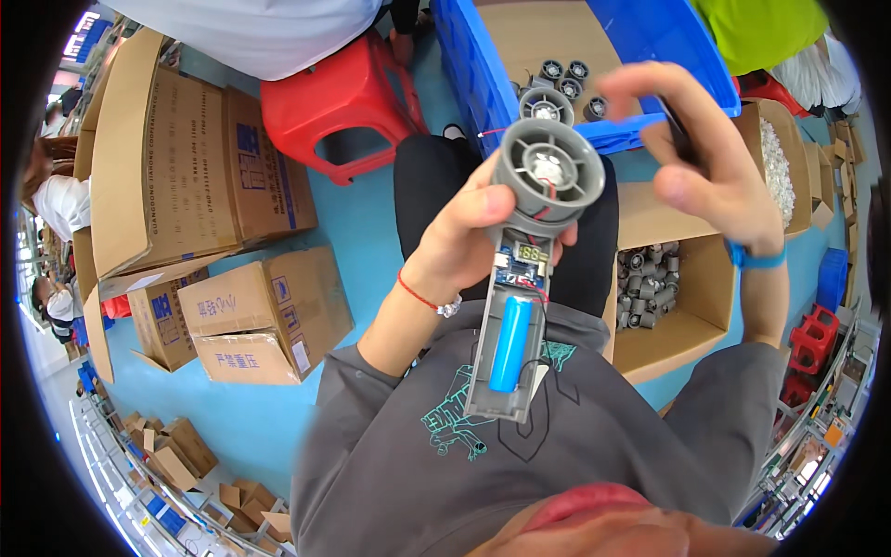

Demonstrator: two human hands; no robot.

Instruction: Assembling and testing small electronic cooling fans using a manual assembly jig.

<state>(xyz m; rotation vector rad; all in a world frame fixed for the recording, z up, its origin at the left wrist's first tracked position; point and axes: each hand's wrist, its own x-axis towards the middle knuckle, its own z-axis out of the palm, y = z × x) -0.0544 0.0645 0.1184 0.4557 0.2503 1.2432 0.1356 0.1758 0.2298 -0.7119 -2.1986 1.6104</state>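
Observation:
My left hand [461, 227] is wrapped around the neck of an opened grey handheld fan [568, 197], its round vented head toward the top. Inside the uncovered handle are a small circuit board with a display [522, 267] and a blue cylindrical battery [509, 343]. Thin red wires run from the head to the board. To the right, apart from the fan, my right hand [710, 172] is raised, slightly blurred, with its thumb and index finger spread. A slim dark object [680, 135] sits within its curled fingers; its kind is unclear.
A blue crate [478, 70] ahead holds several grey fan heads [571, 79] on cardboard. A carton [691, 348] at right contains small grey cylindrical parts [645, 288]; another has white pieces [775, 172]. Cartons [237, 316] and a red stool [316, 102] stand left. Other people sit nearby.

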